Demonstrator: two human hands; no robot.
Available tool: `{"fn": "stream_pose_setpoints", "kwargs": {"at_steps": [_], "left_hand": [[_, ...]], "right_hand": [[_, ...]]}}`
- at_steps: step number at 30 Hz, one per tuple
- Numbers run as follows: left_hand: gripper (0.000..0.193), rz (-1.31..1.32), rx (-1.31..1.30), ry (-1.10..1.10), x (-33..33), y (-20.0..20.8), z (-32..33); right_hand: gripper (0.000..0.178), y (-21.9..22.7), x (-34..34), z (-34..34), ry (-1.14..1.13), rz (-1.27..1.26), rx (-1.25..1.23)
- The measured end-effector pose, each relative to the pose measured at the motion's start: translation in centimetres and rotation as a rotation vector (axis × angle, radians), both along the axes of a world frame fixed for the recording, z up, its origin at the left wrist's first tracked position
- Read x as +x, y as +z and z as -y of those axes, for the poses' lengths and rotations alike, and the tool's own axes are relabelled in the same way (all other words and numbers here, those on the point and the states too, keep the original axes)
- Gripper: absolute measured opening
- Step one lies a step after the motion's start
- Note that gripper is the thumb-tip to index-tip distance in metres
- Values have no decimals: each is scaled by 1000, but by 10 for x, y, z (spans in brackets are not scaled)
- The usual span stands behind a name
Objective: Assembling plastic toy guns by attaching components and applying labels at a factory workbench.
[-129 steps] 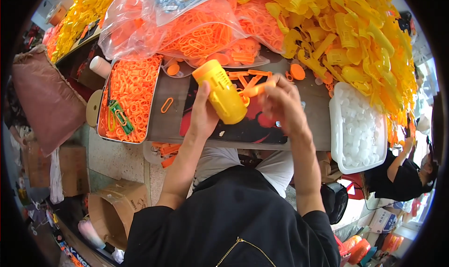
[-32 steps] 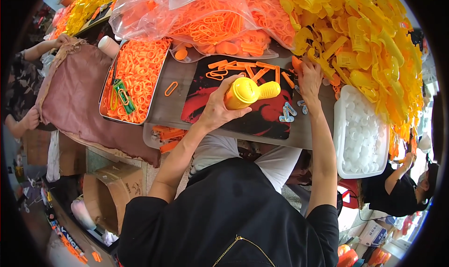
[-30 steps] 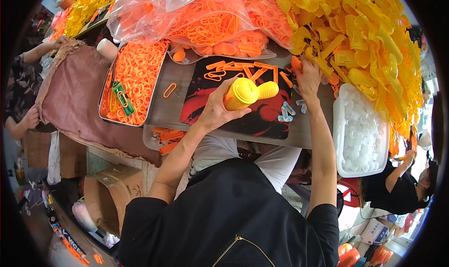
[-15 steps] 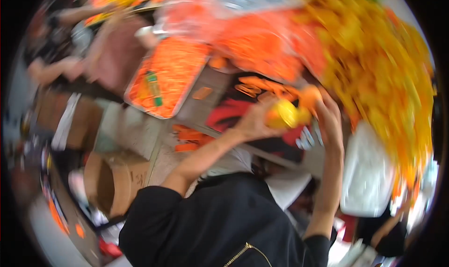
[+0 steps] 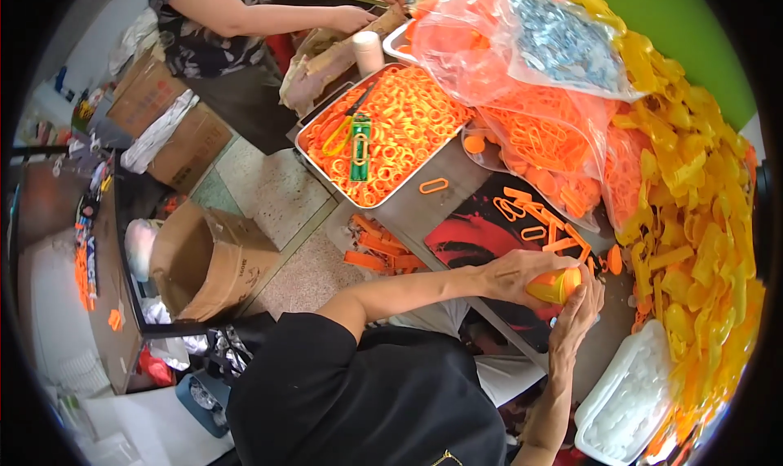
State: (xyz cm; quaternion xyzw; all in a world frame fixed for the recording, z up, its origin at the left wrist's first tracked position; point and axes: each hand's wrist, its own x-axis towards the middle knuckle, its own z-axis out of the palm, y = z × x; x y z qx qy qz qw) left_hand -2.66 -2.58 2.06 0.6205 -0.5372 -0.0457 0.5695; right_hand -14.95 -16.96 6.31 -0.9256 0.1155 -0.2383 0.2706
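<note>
In front of my body, at the right of the table, both hands are closed round a small rounded plastic part, yellow with an orange end (image 5: 553, 286). My left hand (image 5: 514, 275) wraps it from the left, with the fingers over its far side. On its right side press the fingers of my right hand (image 5: 574, 317). Part of the piece is hidden by the fingers. Beneath them lies a black and red mat (image 5: 471, 236), bearing several loose orange loops and strips (image 5: 563, 236) just beyond my hands. An orange round cap (image 5: 614, 259) rests to the right.
A tray of orange rings (image 5: 416, 115) holds scissors (image 5: 338, 133) and a green packet (image 5: 360, 149). Bags of orange parts (image 5: 546, 135) stand behind the mat. Yellow pieces (image 5: 693, 229) heap up at right, near a white tub (image 5: 590, 423). Another person (image 5: 236, 13) works at far left.
The yellow piece and the orange piece, held one in each hand before, are now together between both hands. My hands have come closer together and nearer my body. The view has shifted.
</note>
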Motion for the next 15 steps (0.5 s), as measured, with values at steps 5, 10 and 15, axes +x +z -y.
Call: {"fn": "stream_pose_setpoints", "kwargs": {"at_steps": [5,10,15], "left_hand": [[82,1,-33,-89,15,-6,-2],[84,-69,26,-150,23,-1,2],[84,-69,28,-215,16,-3,13]], "right_hand": [[55,-2,4,-4,-3,15,26],[47,1,6,2,31,26,96],[47,3,-9,7,42,4,32]]}}
